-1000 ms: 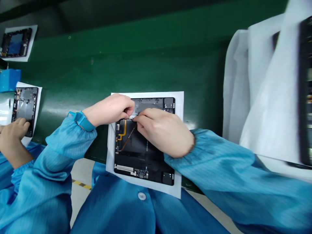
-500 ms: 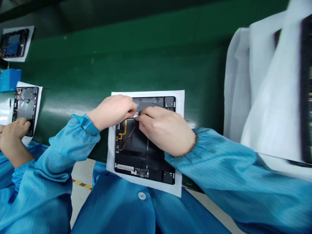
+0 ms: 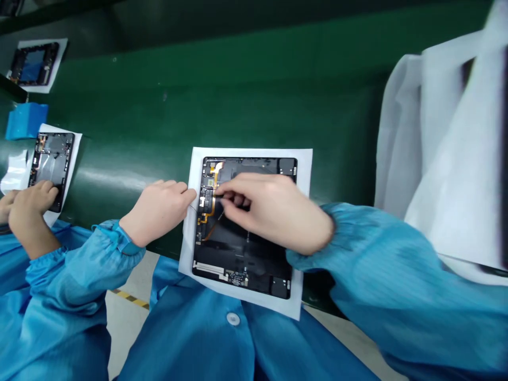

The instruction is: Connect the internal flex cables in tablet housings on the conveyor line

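While tablet (image 3: 238, 248) lies on paper (image 3: 305, 169) on table (image 3: 238, 106), orange cable (image 3: 214, 205) already inside, insides still uncovered. Right hand (image 3: 273, 209) bent over cable, left hand (image 3: 161, 209) curled at paper's edge; cannot tell if either grips anything.

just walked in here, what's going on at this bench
A person's right hand is over a flat, rectangular, black electronic device with exposed innards, near a thin orange ribbon cable. The device lies on a rectangular white sheet on the glossy green bench. The left hand is curled at the sheet's left edge.
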